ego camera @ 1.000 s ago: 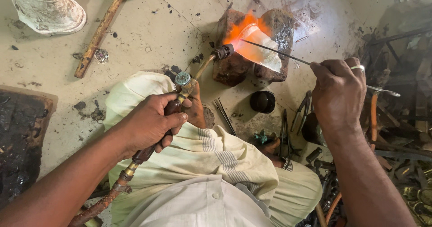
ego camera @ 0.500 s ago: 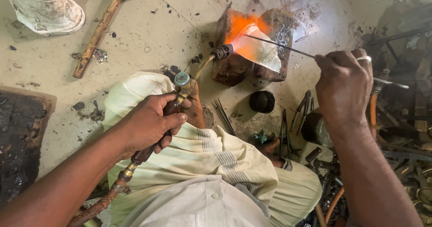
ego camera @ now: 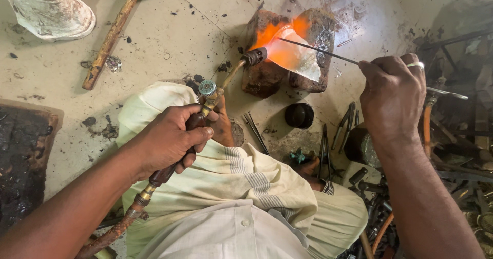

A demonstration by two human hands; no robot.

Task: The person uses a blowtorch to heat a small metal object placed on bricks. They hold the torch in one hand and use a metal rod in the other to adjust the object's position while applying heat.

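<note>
Left hand [ego camera: 169, 138] wrapped tight round gas torch [ego camera: 205, 110], nozzle aimed so the flame plays on the pale workpiece [ego camera: 295, 56] propped against scorched bricks [ego camera: 267, 74] on the floor, while right hand [ego camera: 393, 97] pinches thin rod [ego camera: 318, 51], tip fed into the heat.

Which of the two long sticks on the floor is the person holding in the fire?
The thin metal rod, pinched in the right hand, reaches into the orange flame. The thick wooden stick lies untouched on the floor, far left of the fire.

R hand [ego camera: 393, 97] shifted rod [ego camera: 316, 50] tip slightly lower, it seems.
</note>
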